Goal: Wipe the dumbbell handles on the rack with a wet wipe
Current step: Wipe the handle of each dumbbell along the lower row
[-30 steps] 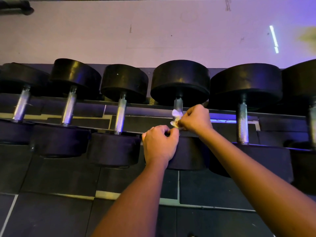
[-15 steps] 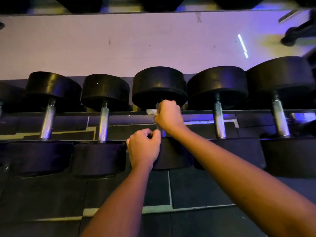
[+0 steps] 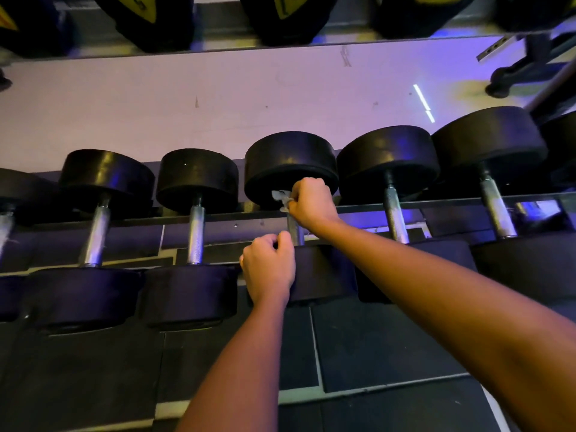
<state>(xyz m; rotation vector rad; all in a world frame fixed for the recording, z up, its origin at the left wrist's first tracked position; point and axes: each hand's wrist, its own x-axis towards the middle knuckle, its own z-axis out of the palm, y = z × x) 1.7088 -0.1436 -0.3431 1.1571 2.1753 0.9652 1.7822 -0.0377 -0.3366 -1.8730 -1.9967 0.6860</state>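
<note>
A person's right hand [image 3: 311,202] is clenching a crumpled white wet wipe [image 3: 280,197] around the far end of a steel dumbbell handle [image 3: 295,231]. The fingers are curling round wipe and bar together, right under the dumbbell's far head [image 3: 290,160]. A tuft of the wipe is sticking out to the left of the knuckles, lying against that black head. Below the fingers, the bare knurled part of the handle is showing down to the near head [image 3: 324,272].

The left hand [image 3: 268,269] is sitting at the top edge of that near head, just left of the handle's lower end. Its fingers are curling inward, with thumb and forefinger close to the bar; whether they are gripping anything cannot be told.

The dumbbell is lying across the rack rail [image 3: 131,217], which is running behind the right wrist. Left of both hands, a neighbouring dumbbell [image 3: 195,235] is resting in the row with its handle uncovered. Right of the right forearm, another dumbbell [image 3: 395,216] is doing the same. Beyond the knuckles a pale surface [image 3: 187,98] is glowing purple, and an upper row of weights [image 3: 280,14] with yellow markings is showing at the top edge.
</note>
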